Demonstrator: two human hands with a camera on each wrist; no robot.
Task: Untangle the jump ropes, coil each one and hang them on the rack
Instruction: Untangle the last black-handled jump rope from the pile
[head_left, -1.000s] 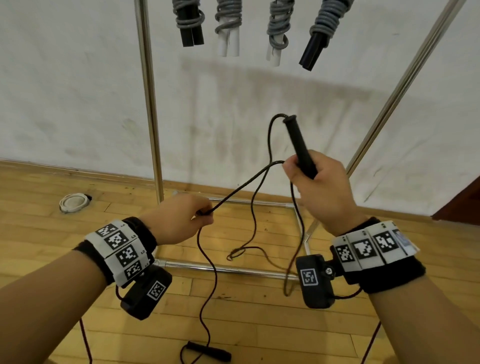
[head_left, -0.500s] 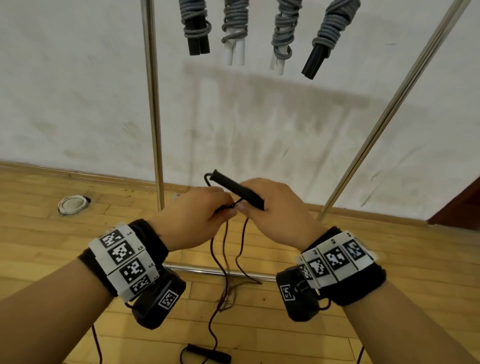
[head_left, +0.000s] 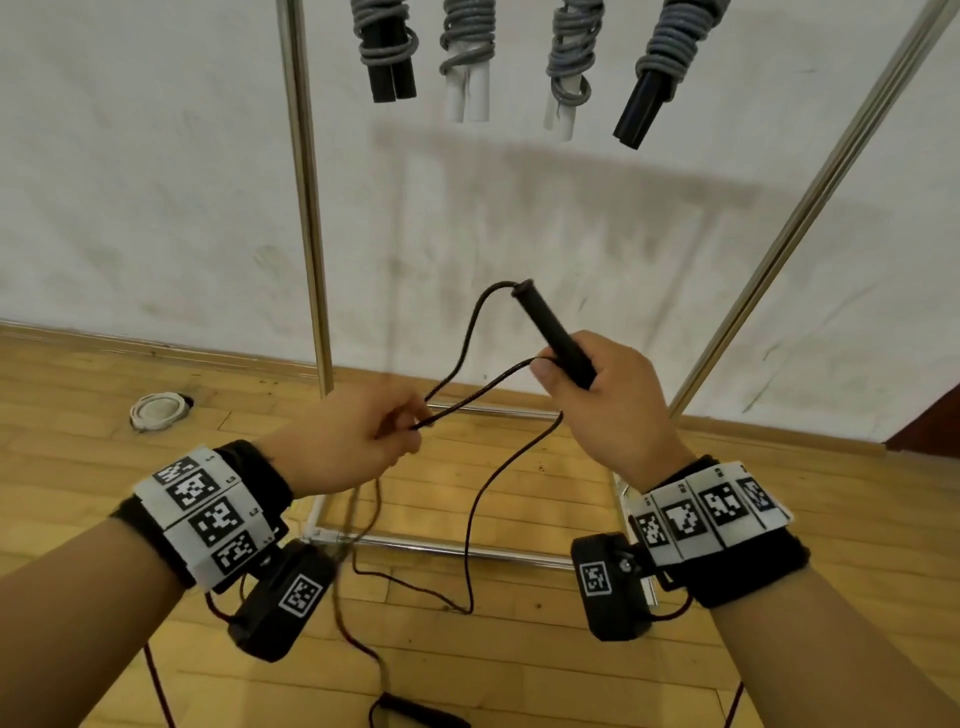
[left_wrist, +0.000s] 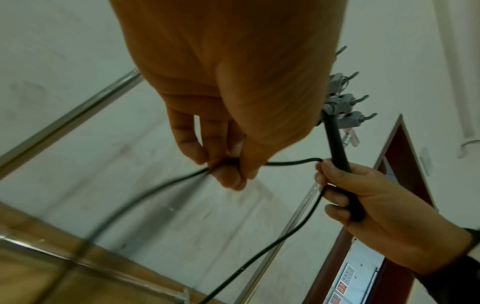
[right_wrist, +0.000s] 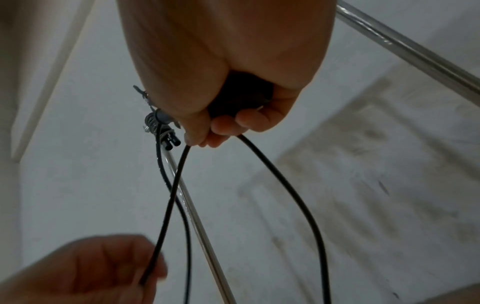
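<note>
Head view shows the chrome metal garment rack (head_left: 306, 208) against the white wall, carrying four coiled grey jump ropes (head_left: 569, 62) in a row near its top, two with black handles, two with white. Nearer, the right hand (head_left: 597, 405) has its grip clamped round a slim black jump-rope handle (head_left: 556, 338), whose long axis tilts up and to the far left, cord end uppermost. A thin black cord (head_left: 470, 332) leaves that tip, loops down, and runs to the left hand (head_left: 348, 441), whose grip pinches it between thumb and fingertips (left_wrist: 226, 174). More cord sags to the wooden floor (head_left: 519, 665), where the second black handle (head_left: 421, 714) lies near the bottom edge. A white ring-shaped object (head_left: 156, 410) lies on the floor at far left.
</note>
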